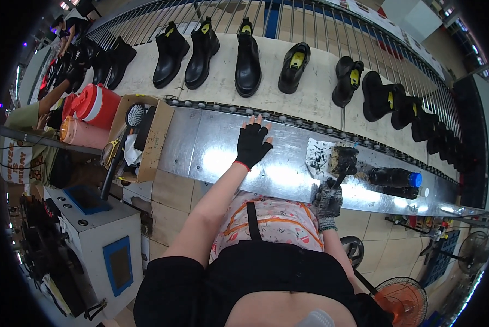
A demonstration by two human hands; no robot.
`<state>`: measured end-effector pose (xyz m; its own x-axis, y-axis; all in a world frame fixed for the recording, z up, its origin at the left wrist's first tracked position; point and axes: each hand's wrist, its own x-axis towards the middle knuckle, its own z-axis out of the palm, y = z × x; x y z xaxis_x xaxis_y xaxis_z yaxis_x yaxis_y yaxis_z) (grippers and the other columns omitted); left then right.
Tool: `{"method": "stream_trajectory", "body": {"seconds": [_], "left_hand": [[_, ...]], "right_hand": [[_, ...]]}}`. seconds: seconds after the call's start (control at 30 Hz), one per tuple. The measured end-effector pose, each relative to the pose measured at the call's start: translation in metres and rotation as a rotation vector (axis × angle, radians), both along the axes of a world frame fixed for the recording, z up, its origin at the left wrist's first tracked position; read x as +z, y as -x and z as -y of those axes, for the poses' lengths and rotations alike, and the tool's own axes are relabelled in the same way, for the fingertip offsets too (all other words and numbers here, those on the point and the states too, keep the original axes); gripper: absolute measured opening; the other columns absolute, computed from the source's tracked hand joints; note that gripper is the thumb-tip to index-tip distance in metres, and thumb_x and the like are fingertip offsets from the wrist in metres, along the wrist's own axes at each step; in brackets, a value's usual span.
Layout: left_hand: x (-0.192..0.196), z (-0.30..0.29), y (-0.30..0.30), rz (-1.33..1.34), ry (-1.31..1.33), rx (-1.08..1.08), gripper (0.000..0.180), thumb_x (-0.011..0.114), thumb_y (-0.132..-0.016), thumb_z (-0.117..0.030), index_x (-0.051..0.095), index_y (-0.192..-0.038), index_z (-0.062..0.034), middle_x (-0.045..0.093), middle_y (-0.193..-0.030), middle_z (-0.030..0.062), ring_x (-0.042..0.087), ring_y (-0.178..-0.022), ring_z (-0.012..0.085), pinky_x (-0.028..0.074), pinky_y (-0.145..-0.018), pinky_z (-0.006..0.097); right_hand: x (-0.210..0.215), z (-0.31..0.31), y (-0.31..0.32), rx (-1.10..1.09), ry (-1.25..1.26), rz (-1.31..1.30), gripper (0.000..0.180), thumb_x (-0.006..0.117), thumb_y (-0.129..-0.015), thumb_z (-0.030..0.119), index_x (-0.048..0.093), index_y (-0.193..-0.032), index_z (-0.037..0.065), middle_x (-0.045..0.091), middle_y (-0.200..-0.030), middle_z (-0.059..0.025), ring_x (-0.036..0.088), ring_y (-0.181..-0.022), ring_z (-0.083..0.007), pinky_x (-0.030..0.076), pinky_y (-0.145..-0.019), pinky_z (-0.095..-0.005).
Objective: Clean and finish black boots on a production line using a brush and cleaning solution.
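My left hand (252, 144), in a black fingerless glove, is held open with fingers spread over the metal ledge, fingertips at the conveyor's edge. It holds nothing. My right hand (327, 201), in a stained grey knit glove, is closed around a dark-handled brush (341, 179). The brush's head is hard to make out against a black-smeared block (344, 159). Beside that lies a white sheet (316, 155) spotted with black. Across the ledge, black ankle boots (248, 65) with yellow inside stand on the pale conveyor belt (321, 71); neither hand touches them.
Right of my right hand, a dark bottle with a blue cap (395, 178) lies on the ledge. To the left stand a cardboard box (156, 139) of tools and a red jug (96, 103). A grey machine (95, 229) and an orange fan (399, 300) flank me. Other people work far left.
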<state>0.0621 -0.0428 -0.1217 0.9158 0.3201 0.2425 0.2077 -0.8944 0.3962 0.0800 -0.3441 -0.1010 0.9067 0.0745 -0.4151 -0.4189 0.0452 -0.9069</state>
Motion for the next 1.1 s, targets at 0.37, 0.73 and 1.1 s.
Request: {"method": "stream_trajectory", "body": {"seconds": [0.37,0.73,1.1], "left_hand": [[-0.002,-0.002,-0.002,0.052,-0.022,0.001,0.047,0.057,-0.083,-0.035,0.052,-0.126,-0.0150,0.038,-0.139,0.0179,0.031,-0.132,0.0340,0.021,-0.107,0.051],[-0.008,-0.002,0.000,0.090,-0.011,0.004,0.049,0.060,-0.081,-0.035,0.052,-0.125,-0.0158,0.040,-0.138,0.0169,0.031,-0.132,0.0339,0.022,-0.107,0.052],[-0.008,-0.004,-0.003,0.089,-0.029,0.010,0.047,0.060,-0.082,-0.036,0.053,-0.124,-0.0161,0.041,-0.138,0.0168,0.032,-0.131,0.0335,0.023,-0.106,0.052]], "right_hand": [[0.009,-0.008,-0.003,0.028,0.160,0.015,0.024,0.060,-0.087,0.011,0.052,-0.110,0.009,0.052,-0.064,0.0001,0.047,-0.046,-0.0079,0.039,-0.039,-0.0230],[0.007,-0.005,-0.001,0.008,0.130,0.024,0.025,0.060,-0.087,0.010,0.051,-0.110,0.006,0.053,-0.066,-0.0004,0.048,-0.046,-0.0082,0.040,-0.039,-0.0231],[0.008,-0.007,-0.004,0.044,0.212,0.059,0.027,0.061,-0.085,0.013,0.052,-0.110,0.008,0.058,-0.074,-0.0013,0.051,-0.050,-0.0069,0.041,-0.040,-0.0210]]}}
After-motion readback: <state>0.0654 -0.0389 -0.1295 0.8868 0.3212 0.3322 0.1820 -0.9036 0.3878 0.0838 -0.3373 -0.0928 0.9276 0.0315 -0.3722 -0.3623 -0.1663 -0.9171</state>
